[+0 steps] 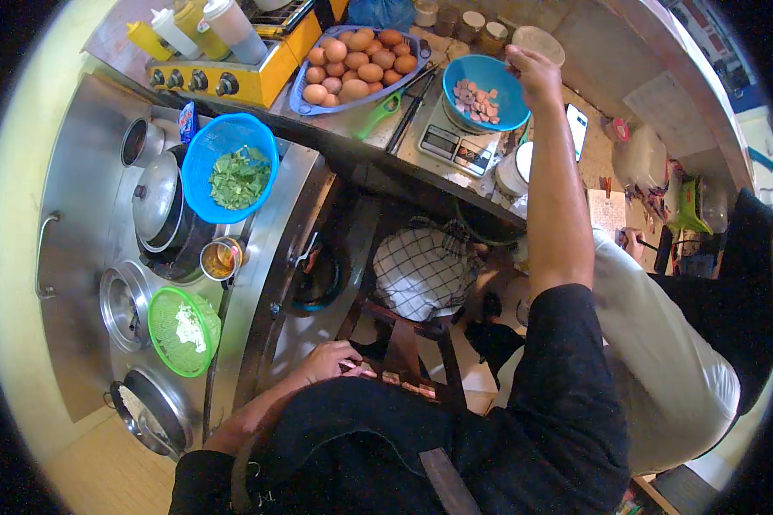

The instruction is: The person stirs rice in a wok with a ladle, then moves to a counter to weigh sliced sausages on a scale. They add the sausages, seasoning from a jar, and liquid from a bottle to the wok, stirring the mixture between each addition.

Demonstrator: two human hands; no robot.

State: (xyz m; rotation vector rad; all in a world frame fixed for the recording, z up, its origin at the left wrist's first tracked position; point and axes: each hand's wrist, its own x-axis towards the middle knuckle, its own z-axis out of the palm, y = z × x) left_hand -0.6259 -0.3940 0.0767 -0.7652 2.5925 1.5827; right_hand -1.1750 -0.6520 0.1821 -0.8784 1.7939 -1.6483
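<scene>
Worktop [593,163] along the wall, pale and crowded, carries the blue bowl [504,79], which sits on a digital scale [455,149] and holds small pinkish slices [475,101] gathered toward its near side. Being round, the bowl shows no long axis; its mouth faces up. The scale's control panel juts out on the near side, toward the worktop's front edge.

The right hand [537,79] is at the bowl's right rim, its fingers bent and drawn together with the tips near that rim; whether they pinch anything cannot be told. Behind it is a round translucent dish [538,45].

Left of the bowl, dark long-handled utensils [411,109] point diagonally toward the front edge, leaving a narrow strip before the basket of eggs [356,67]. A white tub [514,169] stands close at the near right, tightening that side; a phone [575,132] lies farther right. Beyond it, another person's hand [633,244] is by a written sheet [607,211].

Well apart, low in front of the body, the left hand [330,360] has its fingers curled close together, tips at pink pieces [392,378] lying in a row; its exact grip is unclear.
</scene>
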